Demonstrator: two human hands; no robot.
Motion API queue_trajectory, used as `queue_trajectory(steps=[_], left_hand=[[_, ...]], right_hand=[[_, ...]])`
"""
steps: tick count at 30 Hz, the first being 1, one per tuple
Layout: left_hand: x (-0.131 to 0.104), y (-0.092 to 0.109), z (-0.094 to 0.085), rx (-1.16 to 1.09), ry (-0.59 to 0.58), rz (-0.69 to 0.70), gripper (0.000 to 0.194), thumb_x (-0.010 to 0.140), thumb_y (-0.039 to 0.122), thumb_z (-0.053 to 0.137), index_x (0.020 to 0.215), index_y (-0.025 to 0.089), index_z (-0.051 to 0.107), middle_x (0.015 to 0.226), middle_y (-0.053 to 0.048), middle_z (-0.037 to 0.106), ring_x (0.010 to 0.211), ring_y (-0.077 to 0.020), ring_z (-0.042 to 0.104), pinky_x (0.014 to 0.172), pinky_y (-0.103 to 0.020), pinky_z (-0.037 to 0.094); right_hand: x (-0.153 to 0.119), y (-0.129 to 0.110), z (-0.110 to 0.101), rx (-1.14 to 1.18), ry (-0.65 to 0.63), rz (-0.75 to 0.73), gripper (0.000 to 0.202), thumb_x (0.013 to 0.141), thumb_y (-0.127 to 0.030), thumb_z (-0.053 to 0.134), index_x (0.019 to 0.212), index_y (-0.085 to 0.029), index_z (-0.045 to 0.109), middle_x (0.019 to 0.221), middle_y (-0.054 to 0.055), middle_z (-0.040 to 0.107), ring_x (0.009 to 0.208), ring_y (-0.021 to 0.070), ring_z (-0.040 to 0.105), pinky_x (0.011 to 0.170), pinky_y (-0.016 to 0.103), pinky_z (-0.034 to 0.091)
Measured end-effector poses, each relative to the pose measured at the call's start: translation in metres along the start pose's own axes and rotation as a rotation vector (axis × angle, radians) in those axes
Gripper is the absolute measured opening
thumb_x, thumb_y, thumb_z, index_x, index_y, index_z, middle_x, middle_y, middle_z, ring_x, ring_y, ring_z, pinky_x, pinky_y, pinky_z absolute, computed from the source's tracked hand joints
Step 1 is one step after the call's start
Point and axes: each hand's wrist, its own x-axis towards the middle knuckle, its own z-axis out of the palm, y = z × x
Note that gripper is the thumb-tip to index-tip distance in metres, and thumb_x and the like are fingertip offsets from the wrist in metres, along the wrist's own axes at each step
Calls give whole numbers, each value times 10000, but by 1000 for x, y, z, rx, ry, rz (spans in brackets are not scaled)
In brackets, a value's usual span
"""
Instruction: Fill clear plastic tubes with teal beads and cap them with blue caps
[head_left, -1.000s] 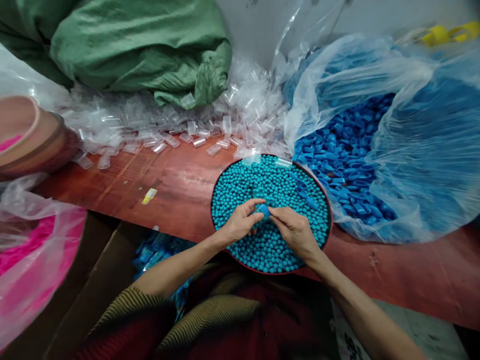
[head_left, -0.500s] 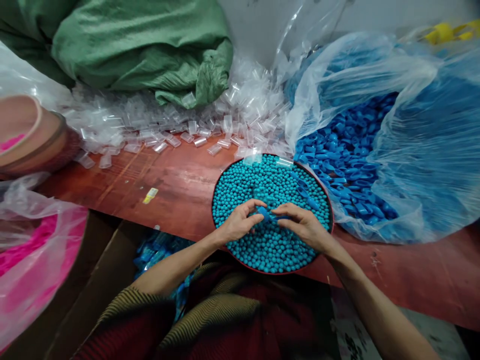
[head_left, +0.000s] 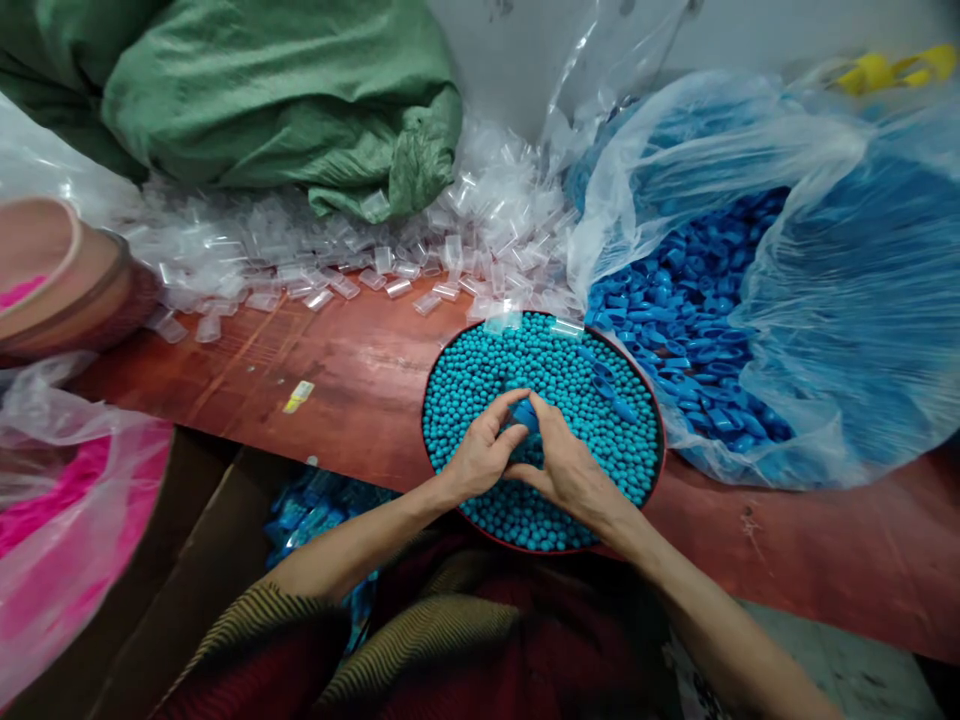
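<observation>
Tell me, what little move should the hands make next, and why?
Maybe the right hand should gently press the blue piece, because the left hand pinches it above the beads and the right pointer finger is close by it.

- I see a green cloth bundle (head_left: 285,100), back left
- Stacked bowls (head_left: 52,300) at my left edge
- Below them, a bag of pink pieces (head_left: 82,570)
- Yellow strips (head_left: 896,72), far right

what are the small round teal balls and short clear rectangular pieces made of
Small round teal balls: perhaps plastic or something coated, satin-looking; even colour and soft highlights leave it open.

Short clear rectangular pieces: likely plastic, glossy; see-through with bright reflections.
</observation>
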Motion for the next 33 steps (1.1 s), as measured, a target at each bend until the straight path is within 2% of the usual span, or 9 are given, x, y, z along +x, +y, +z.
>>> queue_trajectory(steps=[2,5,9,12,17,20,27,30,33], left_hand=[[-1,2,-2,-26,-27,-17,394,811,210,485,1204,178,471,1088,-53,587,950,-168,553,890,-303,434],[-4,5,-1,-73,-37,-81,344,798,213,506,1139,175,475,907,-22,590,816,-142,549,790,-274,444],[-8,8,6,-166,1,-178,220,802,238,518,1012,179,482,733,23,532,651,-101,492,636,-222,405],[-7,9,11,-157,70,-184,180,815,252,515,980,186,493,637,51,443,569,-83,413,561,-206,350],[-1,10,2,-124,3,-143,292,806,257,544,1083,177,503,756,21,513,672,-102,460,646,-223,392],[0,9,-5,-132,-55,-149,364,790,276,573,1131,166,509,738,28,498,646,-95,428,642,-225,386],[-2,4,5,-114,53,-127,288,797,293,556,1054,164,541,753,23,511,644,-92,432,623,-213,395],[-2,5,-7,16,2,-97,247,817,292,534,1031,171,559,766,22,532,651,-92,459,633,-212,418],[-7,4,-41,189,28,-110,322,835,333,513,1125,196,544,826,10,580,637,-98,494,610,-223,440]], right_hand=[[-1,-2,4,-77,-13,-6,805,812,-431,595,1435,-122,190,1136,204,561,939,312,637,695,429,570],[-3,-4,10,-143,12,-17,781,808,-446,570,1411,-96,217,1046,195,579,806,296,648,557,385,558],[-3,-5,16,-151,134,-71,766,793,-443,552,1380,-56,247,967,189,586,805,307,632,534,381,545],[-2,-5,17,-173,160,-98,777,778,-463,561,1372,-61,262,942,176,579,782,296,625,517,364,534],[2,-7,12,-179,84,-24,763,773,-446,576,1376,-108,254,968,144,565,728,253,620,485,332,513],[3,-9,10,-179,27,-17,774,784,-419,570,1397,-118,206,1028,150,556,737,245,619,494,328,511],[4,-16,14,-283,-23,-10,786,798,-463,547,1389,-78,200,905,110,551,570,201,572,407,295,428],[8,-19,10,-284,-115,-25,756,820,-466,543,1395,-90,226,996,138,574,637,212,599,441,293,433],[14,-6,-7,-344,-111,-11,610,867,-438,506,1366,-130,337,1048,144,603,779,236,616,543,299,450]])
